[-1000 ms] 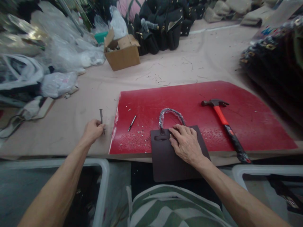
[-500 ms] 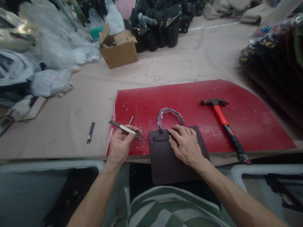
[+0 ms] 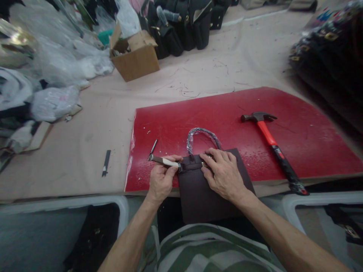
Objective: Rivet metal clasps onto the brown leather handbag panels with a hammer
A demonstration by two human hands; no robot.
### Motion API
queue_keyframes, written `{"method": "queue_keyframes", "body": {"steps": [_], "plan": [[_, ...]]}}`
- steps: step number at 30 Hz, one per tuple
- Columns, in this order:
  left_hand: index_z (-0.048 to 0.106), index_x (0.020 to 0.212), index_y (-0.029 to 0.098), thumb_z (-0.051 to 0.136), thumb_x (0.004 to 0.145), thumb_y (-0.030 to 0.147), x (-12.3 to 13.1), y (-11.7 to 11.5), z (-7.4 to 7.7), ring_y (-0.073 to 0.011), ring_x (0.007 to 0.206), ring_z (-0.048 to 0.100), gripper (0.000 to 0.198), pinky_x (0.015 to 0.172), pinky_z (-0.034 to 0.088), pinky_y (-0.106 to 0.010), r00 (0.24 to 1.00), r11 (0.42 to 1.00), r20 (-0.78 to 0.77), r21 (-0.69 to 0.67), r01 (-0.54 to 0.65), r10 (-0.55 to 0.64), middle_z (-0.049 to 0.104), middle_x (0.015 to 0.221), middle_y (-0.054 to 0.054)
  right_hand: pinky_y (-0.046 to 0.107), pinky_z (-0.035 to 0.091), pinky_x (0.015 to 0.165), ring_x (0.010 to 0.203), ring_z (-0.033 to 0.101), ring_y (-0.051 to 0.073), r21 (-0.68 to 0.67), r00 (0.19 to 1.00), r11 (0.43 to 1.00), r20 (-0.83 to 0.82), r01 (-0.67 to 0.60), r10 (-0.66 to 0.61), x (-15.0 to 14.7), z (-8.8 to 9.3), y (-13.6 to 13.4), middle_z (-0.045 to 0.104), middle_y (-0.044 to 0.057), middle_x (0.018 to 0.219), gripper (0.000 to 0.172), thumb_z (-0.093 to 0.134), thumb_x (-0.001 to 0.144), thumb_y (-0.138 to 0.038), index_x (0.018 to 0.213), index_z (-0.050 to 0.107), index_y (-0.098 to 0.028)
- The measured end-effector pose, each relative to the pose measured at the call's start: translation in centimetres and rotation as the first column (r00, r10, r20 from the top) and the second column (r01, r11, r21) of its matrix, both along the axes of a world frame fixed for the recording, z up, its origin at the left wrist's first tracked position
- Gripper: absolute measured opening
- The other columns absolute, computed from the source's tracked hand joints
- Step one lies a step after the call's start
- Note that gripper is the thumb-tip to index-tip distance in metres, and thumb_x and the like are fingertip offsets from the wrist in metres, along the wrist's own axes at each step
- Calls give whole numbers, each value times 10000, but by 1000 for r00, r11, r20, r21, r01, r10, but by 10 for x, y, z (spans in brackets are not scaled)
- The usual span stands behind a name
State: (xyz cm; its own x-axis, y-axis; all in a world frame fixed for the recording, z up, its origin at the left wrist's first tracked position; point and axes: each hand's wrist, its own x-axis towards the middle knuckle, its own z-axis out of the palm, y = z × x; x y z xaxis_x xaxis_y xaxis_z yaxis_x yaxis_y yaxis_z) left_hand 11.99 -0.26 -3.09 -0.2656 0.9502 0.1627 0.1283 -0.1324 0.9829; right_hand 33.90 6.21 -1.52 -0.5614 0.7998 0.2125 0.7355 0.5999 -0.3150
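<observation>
A dark brown leather bag panel with a plastic-wrapped handle lies partly on the red board and overhangs the table's front edge. My left hand is closed around a metal pronged punch with a white-wrapped shank. The punch's prong end is at the left end of the panel's strap; the fingers partly cover it, so I cannot tell whether it touches. My right hand grips the panel from above, its fingers curled over the gold-coloured hardware, which is mostly hidden.
A claw hammer lies on the red board at right. Left of my left hand are a thin metal rod and a flat dark strip. Beyond stand a cardboard box and black bags; stacked pieces rise at right.
My left hand has moved right with the punch, bringing its prong end from over the red board to the strap's left end. My right hand stays on the panel. The view has shifted slightly.
</observation>
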Motion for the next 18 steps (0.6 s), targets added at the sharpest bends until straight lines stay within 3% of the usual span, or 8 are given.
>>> {"method": "queue_keyframes", "body": {"steps": [13, 18], "plan": [[635, 1085, 169, 627, 948, 255, 4, 4, -3, -216, 1040, 704, 161, 924, 577, -350, 999, 1000, -44, 14, 6, -5, 718, 1105, -103, 479, 320, 1022, 1210, 503, 300, 2, 1000, 1000, 3, -3, 3, 0, 0, 0, 599, 103, 1316, 325, 551, 969, -296, 1277, 622, -218], [624, 1077, 184, 569, 967, 239, 4, 7, -3, -221, 1052, 680, 134, 940, 559, -378, 984, 999, -178, 36, 24, -17, 692, 1104, -100, 472, 318, 1028, 1214, 503, 292, -8, 1000, 1000, 1, -5, 5, 0, 0, 0, 595, 101, 1322, 331, 550, 971, -299, 1284, 621, -219]]}}
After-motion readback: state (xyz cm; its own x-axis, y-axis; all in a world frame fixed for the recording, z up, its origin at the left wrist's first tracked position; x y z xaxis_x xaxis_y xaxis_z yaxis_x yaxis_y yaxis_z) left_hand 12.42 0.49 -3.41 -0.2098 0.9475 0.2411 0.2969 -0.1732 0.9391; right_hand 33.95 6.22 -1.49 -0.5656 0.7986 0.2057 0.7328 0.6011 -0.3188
